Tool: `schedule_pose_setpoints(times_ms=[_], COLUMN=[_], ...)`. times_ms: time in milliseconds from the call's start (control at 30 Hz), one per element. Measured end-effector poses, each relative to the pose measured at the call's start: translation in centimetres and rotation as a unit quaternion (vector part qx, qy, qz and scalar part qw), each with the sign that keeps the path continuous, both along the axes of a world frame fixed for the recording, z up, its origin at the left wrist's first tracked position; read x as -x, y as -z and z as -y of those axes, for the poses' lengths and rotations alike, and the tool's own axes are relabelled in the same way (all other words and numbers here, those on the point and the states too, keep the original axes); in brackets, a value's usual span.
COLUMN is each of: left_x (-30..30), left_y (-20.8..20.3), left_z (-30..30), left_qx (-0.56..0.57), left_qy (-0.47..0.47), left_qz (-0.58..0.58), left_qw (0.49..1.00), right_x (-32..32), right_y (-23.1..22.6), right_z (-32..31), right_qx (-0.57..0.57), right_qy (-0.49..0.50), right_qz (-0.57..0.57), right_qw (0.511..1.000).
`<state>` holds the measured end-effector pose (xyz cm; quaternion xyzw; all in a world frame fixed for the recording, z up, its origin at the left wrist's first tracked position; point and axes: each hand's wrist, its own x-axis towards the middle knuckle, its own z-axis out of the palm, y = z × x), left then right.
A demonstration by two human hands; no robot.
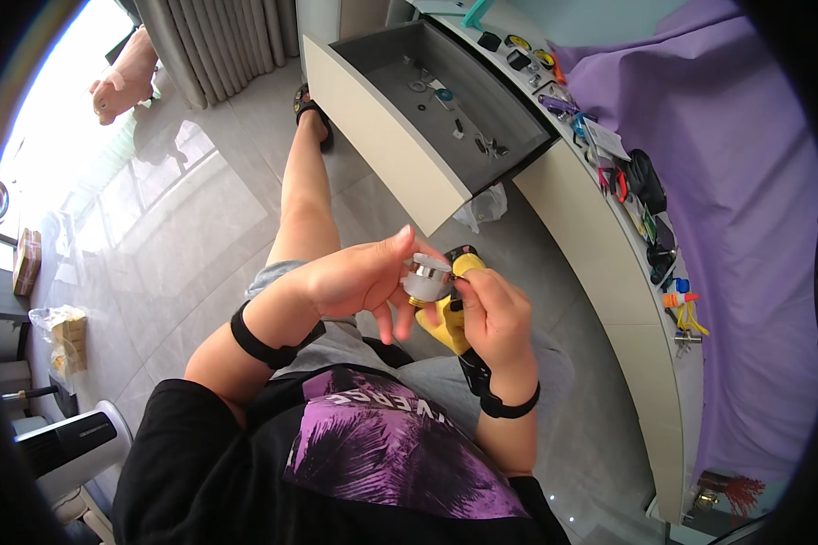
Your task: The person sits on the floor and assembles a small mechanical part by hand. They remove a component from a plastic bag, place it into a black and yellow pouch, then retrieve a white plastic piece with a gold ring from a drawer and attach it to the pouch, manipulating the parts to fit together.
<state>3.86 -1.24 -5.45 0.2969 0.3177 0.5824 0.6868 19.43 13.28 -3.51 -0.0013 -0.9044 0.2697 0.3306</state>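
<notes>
In front of my lap, my left hand (373, 277) is curled around a small round silver-and-clear piece (424, 277). A gold-coloured, ringed end (416, 302) shows under it; its exact kind I cannot make out. Thumb and forefinger of my right hand (498, 313) are pinched together at the piece's right side, near a tiny dark bit mostly hidden by the fingers. Below and behind both hands is a yellow-and-black item (445, 329), partly covered, so I cannot tell whether it is held.
An open drawer (386, 136) with small metal parts juts out ahead. Along the curved cabinet top (600, 195) lie pliers (620, 184), tapes and a glue bottle (677, 300), beside purple cloth (736, 227). A white appliance (86, 454) stands at lower left.
</notes>
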Motion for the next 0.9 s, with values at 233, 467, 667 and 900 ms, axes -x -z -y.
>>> schedule_pose_setpoints(times_ms=[233,467,667,900], left_x=[-0.7,-1.6,-1.6,-2.4], left_y=[-2.0,-2.3,-1.5,-0.5], left_z=[-0.2,-0.1,0.0,-0.9], left_qx=[-0.156,-0.08,-0.029,-0.044], left_qy=[-0.174,-0.209,-0.178,-0.118], left_qz=[-0.395,-0.312,-0.376,-0.272], left_qw=[0.889,0.923,0.909,0.954], right_x=[-0.2,-0.4,-1.1,-1.8], right_y=[-1.1,-0.5,-0.7,-1.1], right_z=[0.7,0.6,0.5,0.8], right_qx=[0.116,0.071,0.018,0.006], right_qy=[0.009,-0.036,-0.1,-0.075], right_qz=[0.023,0.005,0.007,0.007], right_qw=[0.993,0.997,0.995,0.997])
